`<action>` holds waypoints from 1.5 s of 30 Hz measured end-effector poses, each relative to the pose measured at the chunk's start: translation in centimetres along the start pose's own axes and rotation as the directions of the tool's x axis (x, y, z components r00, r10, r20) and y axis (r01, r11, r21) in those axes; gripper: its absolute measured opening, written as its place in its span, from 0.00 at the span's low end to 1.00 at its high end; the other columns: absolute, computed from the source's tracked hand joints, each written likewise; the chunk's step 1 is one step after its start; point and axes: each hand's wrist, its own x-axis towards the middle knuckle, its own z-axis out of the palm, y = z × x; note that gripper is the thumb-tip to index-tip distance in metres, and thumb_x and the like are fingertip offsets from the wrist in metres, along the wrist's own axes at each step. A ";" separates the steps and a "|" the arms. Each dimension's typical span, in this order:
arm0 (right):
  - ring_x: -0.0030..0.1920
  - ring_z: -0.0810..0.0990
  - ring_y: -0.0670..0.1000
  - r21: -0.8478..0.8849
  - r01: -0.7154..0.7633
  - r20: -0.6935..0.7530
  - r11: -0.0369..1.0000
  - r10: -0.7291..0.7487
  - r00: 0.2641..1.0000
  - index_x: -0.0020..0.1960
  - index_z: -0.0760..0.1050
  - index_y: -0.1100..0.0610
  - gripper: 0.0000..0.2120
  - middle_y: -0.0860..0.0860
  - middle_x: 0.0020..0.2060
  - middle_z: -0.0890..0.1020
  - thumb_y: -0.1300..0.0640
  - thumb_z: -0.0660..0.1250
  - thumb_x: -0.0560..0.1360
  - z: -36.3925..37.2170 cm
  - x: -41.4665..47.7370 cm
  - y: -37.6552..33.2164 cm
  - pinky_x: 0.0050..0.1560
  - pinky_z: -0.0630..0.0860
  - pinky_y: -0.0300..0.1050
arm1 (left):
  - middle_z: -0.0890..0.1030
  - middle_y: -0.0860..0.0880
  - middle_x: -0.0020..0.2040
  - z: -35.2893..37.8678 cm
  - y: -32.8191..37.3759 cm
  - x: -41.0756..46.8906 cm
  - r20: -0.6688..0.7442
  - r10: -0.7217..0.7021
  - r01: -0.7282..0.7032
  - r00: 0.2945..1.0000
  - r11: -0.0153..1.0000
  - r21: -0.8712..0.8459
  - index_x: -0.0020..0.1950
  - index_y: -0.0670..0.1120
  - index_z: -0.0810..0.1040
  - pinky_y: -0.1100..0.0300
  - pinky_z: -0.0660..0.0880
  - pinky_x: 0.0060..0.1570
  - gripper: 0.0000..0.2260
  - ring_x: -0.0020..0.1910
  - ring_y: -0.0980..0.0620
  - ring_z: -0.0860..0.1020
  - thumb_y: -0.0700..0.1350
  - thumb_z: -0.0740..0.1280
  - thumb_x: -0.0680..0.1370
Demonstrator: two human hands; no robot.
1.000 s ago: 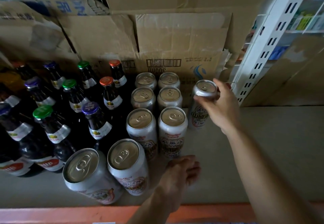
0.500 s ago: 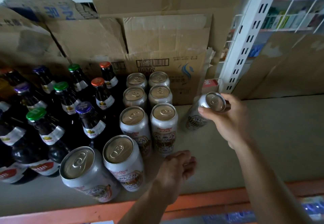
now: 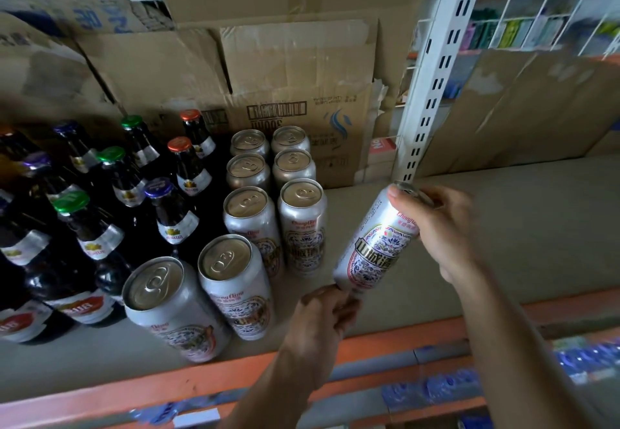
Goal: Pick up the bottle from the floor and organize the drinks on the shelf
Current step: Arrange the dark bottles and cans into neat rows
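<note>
The right grip clasps the top of a tilted silver can held above the shelf near its front edge, just right of the standing cans, while the left grip pinches its lower end.

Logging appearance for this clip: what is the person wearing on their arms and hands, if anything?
Nothing that shows. The left hand and right hand are bare, with no gloves, watch or wristband in view. The left forearm and right forearm are uncovered to the frame edge; no sleeve appears.
</note>
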 end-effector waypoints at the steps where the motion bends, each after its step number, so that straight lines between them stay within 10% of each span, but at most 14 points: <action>1: 0.30 0.75 0.46 -0.022 -0.001 -0.012 1.000 0.001 1.000 0.37 0.78 0.65 0.23 0.54 0.30 0.78 0.43 0.75 0.60 0.0 0.0 0.0 0.27 0.69 0.33 | 0.85 0.44 0.40 -0.1 0.0 -0.1 0.004 0.004 -0.004 1.000 1.000 -0.003 0.35 0.42 0.85 0.59 0.78 0.47 0.16 0.43 0.50 0.83 0.36 0.60 0.77; 6: 0.23 0.68 0.44 -0.141 -0.053 -0.053 0.989 0.046 0.998 0.21 0.68 0.54 0.26 0.43 0.18 0.68 0.36 0.76 0.58 0.0 0.6 -0.2 0.26 0.63 0.36 | 0.85 0.45 0.41 0.2 0.4 -0.1 -0.007 0.007 -0.007 1.000 0.999 -0.031 0.37 0.41 0.85 0.60 0.79 0.45 0.12 0.42 0.50 0.83 0.36 0.63 0.75; 22: 0.22 0.72 0.38 -0.349 0.099 -0.125 0.932 -0.150 0.981 0.29 0.76 0.38 0.14 0.39 0.20 0.74 0.30 0.72 0.56 2.7 5.1 -1.2 0.23 0.61 0.38 | 0.77 0.49 0.44 4.4 1.4 3.3 -0.005 -0.093 0.091 0.996 0.982 -0.164 0.46 0.46 0.76 0.60 0.73 0.47 0.10 0.44 0.53 0.77 0.34 0.59 0.77; 28: 0.30 0.78 0.44 -0.354 0.125 -0.078 0.927 -0.162 0.984 0.33 0.80 0.55 0.27 0.46 0.26 0.79 0.29 0.70 0.57 5.1 8.4 -1.0 0.29 0.68 0.40 | 0.76 0.49 0.52 6.1 1.8 6.1 -0.022 -0.010 0.006 1.000 0.984 -0.179 0.62 0.52 0.65 0.59 0.71 0.47 0.18 0.50 0.53 0.75 0.34 0.59 0.77; 33: 0.29 0.74 0.47 -0.395 0.176 -0.030 0.901 -0.205 0.978 0.30 0.74 0.55 0.26 0.46 0.24 0.74 0.31 0.71 0.59 7.0 10.5 -0.8 0.27 0.64 0.41 | 0.69 0.53 0.37 6.4 2.3 7.3 -0.027 -0.004 0.002 1.000 0.998 -0.055 0.37 0.50 0.66 0.60 0.68 0.43 0.12 0.37 0.56 0.68 0.33 0.59 0.73; 45: 0.40 0.81 0.54 -0.474 0.265 0.143 0.840 -0.224 0.964 0.41 0.82 0.56 0.22 0.53 0.37 0.84 0.36 0.74 0.64 10.6 12.3 -0.3 0.37 0.72 0.46 | 0.70 0.51 0.40 5.6 2.1 6.3 -0.004 0.037 -0.037 0.999 0.999 0.013 0.44 0.49 0.71 0.64 0.65 0.37 0.11 0.37 0.57 0.68 0.33 0.61 0.75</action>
